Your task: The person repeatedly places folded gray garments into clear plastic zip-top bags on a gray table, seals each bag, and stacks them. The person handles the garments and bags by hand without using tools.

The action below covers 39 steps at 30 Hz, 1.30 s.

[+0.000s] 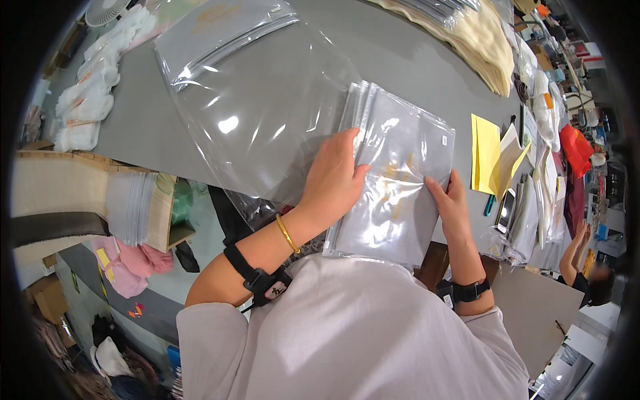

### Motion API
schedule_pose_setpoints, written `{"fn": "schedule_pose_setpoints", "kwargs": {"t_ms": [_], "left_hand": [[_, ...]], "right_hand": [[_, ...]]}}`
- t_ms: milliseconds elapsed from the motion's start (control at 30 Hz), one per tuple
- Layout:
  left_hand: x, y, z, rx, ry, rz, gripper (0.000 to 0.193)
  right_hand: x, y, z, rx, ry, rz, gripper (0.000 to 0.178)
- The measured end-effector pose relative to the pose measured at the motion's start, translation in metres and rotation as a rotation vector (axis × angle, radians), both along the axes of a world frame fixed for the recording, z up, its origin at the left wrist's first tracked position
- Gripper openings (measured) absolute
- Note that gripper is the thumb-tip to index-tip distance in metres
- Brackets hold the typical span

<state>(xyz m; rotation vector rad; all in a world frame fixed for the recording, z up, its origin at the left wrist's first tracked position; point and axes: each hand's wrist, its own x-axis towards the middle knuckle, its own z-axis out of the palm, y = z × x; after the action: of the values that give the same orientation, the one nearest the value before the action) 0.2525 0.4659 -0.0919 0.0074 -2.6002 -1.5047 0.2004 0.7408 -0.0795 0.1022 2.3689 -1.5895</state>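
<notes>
A stack of flat grey packages (393, 227) in shiny clear plastic, with faint gold print on top, is held close against my body at the table's near edge. My left hand (333, 175) grips the stack's left side, its thumb lying over the top. On the right edge, my right hand (452, 203) is closed with the thumb above and the fingers partly hidden. A large clear plastic bag (257, 150) spreads flat to the left of the stack. More grey packages (223, 30) lie at that bag's far end; whether all are inside it I cannot tell.
Yellow paper (485, 153), a teal pen (490, 205) and a phone (508, 203) lie right of the stack. Cream cloth (477, 50) is piled at the far right, bundled white plastic (87, 103) at the left. A wooden compartment (160, 213) stands lower left. Another person (577, 263) is at far right.
</notes>
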Motion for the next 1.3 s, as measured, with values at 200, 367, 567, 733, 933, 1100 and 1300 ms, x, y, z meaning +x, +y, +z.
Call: {"fn": "schedule_pose_setpoints", "kwargs": {"t_ms": [200, 367, 567, 733, 933, 1100, 1300], "left_hand": [[0.008, -0.008, -0.004, -0.157, 0.035, 0.074, 0.064], [0.0, -0.004, 0.002, 0.185, -0.074, 0.022, 0.063], [0.002, 0.004, 0.002, 0.237, -0.146, -0.019, 0.064], [0.006, 0.017, -0.014, 0.128, -0.087, 0.064, 0.062], [0.021, -0.032, 0.014, 0.056, 0.048, -0.109, 0.051], [0.05, -0.095, 0.027, -0.848, 0.058, -0.129, 0.051], [0.037, -0.098, 0.003, -0.932, 0.125, -0.039, 0.038]], "right_hand": [[-0.005, 0.0, -0.022, 0.286, 0.253, -0.008, 0.051], [-0.007, 0.0, -0.001, 0.028, -0.064, -0.055, 0.052], [-0.008, 0.0, 0.01, -0.11, -0.166, -0.108, 0.045], [-0.011, -0.001, 0.016, -0.164, -0.234, -0.187, 0.047], [-0.01, 0.001, 0.031, -0.28, -0.446, -0.132, 0.045], [-0.003, -0.01, 0.023, -0.28, -0.239, -0.024, 0.042], [-0.002, -0.011, 0.011, -0.449, -0.165, -0.044, 0.039]]}}
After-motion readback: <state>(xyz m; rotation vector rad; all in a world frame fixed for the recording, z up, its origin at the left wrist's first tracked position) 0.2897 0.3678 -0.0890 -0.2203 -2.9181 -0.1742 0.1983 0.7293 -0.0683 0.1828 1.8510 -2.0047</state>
